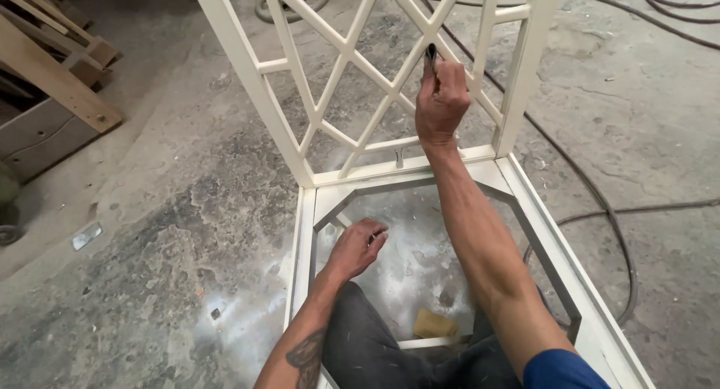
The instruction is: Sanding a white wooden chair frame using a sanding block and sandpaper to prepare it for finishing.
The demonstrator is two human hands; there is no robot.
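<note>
Cream lattice frame (352,82) upright, dark sanding pad (431,54) on slat.

The light is soft and even daylight, without hard shadows. A pale glare lies on the concrete floor (247,314) near the bottom. The picture is sharp, with slight bending at the edges.
</note>
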